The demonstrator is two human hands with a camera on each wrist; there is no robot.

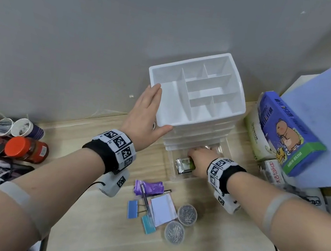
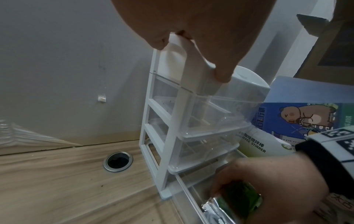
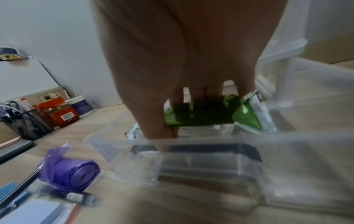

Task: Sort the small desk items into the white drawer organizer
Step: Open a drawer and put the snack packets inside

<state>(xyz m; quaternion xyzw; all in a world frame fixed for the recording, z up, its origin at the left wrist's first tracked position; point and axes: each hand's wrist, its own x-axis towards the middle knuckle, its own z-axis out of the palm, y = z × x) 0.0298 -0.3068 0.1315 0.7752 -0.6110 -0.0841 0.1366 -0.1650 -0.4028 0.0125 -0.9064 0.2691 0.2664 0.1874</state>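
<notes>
Green foil crinkles under our right hand (image 1: 202, 155), whose fingers (image 3: 199, 94) curl over the top of a small green snack packet (image 3: 203, 112) while the thumb closes on its near side, holding it low inside the pulled-out bottom drawer (image 1: 170, 169) of the white drawer organizer (image 1: 195, 91). The packet sits within the clear drawer's walls; whether it already rests on the drawer floor we cannot tell. A second foil sachet with a silver crimped edge (image 1: 180, 164) lies beside it in the same drawer.

We judge the packet light, soft and slick: foil that dents under pressure and may slide from a loose pinch, so a hold across its padded middle looks safer than one on the thin sealed ends.

Our left hand (image 1: 147, 114) steadies the organizer, fingers laid straight along its left top edge and thumb pressed on the front corner, not wrapped around anything. That brace matters, we think, since the empty plastic tower looks light enough to tip or skid as the drawer moves.

On the wooden desk (image 1: 101, 234) near the drawer front, still unsorted, lie a purple bag roll (image 1: 149, 187), a pad of sticky notes (image 1: 163, 210), two blue binder clips (image 1: 132, 209) and two round clear tubs of pins (image 1: 187, 214).
</notes>
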